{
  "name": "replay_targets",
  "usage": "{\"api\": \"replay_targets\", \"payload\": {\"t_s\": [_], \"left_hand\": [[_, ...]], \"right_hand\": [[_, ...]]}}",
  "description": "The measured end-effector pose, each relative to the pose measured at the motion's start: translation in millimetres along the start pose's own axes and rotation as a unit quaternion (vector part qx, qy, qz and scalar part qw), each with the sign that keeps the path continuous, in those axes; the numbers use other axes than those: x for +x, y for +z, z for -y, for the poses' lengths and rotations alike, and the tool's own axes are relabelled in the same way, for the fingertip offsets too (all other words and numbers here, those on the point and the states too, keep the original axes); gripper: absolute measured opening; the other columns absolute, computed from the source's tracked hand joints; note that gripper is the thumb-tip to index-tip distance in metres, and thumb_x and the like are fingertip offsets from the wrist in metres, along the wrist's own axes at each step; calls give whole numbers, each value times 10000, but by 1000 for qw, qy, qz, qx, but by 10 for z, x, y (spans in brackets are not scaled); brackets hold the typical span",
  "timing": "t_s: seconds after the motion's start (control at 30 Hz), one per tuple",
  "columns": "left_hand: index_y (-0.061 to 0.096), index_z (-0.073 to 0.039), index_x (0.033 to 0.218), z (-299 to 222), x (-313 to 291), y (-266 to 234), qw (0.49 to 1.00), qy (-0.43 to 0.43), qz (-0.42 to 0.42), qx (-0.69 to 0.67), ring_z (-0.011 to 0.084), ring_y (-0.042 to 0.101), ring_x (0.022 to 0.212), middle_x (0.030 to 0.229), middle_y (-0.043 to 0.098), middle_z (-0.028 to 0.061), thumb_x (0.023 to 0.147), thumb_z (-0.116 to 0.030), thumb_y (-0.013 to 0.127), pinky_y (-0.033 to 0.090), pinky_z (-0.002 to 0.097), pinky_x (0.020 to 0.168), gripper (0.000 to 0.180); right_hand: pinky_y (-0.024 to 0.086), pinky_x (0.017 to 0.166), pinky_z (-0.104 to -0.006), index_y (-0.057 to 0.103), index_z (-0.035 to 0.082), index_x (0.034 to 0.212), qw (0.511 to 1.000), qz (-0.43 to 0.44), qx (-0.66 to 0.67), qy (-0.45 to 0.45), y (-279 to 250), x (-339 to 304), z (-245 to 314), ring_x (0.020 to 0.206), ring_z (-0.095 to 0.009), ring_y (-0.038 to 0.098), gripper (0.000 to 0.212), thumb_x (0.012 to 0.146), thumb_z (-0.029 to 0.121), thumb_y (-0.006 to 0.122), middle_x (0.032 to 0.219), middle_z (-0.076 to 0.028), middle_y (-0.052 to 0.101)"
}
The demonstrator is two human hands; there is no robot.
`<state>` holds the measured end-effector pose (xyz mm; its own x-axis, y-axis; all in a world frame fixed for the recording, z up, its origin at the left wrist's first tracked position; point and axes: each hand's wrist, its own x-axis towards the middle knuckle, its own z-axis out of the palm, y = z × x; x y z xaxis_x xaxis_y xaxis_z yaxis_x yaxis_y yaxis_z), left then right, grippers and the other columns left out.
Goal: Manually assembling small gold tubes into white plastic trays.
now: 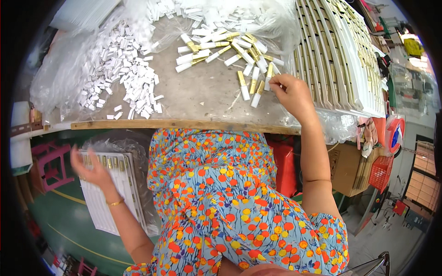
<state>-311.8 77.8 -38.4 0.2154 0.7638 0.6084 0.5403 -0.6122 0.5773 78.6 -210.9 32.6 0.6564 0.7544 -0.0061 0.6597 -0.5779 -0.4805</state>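
Note:
My right hand [293, 94] is over the right part of the worktable [179, 99], its thumb and fingers pinched at a small gold-and-white tube [268, 78]. Beside it lie a few similar tubes, one tube [243, 86] a little to the left, and a loose heap of more behind them. At the lower left my left hand [94, 170], slightly blurred, has its fingers spread and holds nothing. It is above the upper left part of a white slotted tray [103, 207], which has a row of gold-ended tubes along its far end.
Many small white pieces [138, 78] lie heaped on the table's left. Clear plastic bags [57, 83] flank them. Filled trays [334, 55] are stacked at the right. A wooden strip [184, 124] edges the table. A pink stool [54, 165] and a cardboard box [347, 168] stand below.

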Motion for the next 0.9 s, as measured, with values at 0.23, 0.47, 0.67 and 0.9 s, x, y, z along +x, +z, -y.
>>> {"api": "replay_targets", "payload": {"t_s": [0.23, 0.47, 0.67, 0.9], "left_hand": [[576, -39, 1029, -2039, 14, 1332, 828, 352, 380, -214, 293, 534, 987, 1088, 567, 120, 737, 18, 540, 450, 358, 818, 300], [571, -32, 930, -2280, -69, 1995, 739, 493, 432, -154, 292, 517, 891, 928, 541, 113, 704, -39, 535, 445, 371, 760, 229], [539, -5, 974, -2064, -44, 2009, 808, 343, 438, -196, 289, 540, 850, 877, 550, 129, 747, -30, 587, 448, 335, 739, 233], [501, 36, 1112, -1911, 71, 1845, 719, -160, 556, -385, 108, 603, 773, 916, 633, 84, 845, -87, 590, 482, 216, 628, 307]], "right_hand": [[481, 624, -428, 596, 55, 854, 991, -34, -132, 8, 286, -42, 42, 689, -334, 606, 173, 740, 184, 612, 738, -137, 627], [482, 642, -437, 584, 43, 893, 991, -35, -125, -11, 317, -73, -74, 769, -328, 597, 207, 692, 79, 556, 814, -150, 592], [487, 602, -387, 581, 77, 1004, 963, 26, -193, -185, 243, 93, 98, 742, -276, 599, 275, 732, 74, 538, 880, -95, 545], [493, 590, -369, 570, 66, 994, 929, 77, -255, -256, 384, 380, 150, 738, -263, 606, 240, 770, 92, 489, 907, -89, 538]]}}
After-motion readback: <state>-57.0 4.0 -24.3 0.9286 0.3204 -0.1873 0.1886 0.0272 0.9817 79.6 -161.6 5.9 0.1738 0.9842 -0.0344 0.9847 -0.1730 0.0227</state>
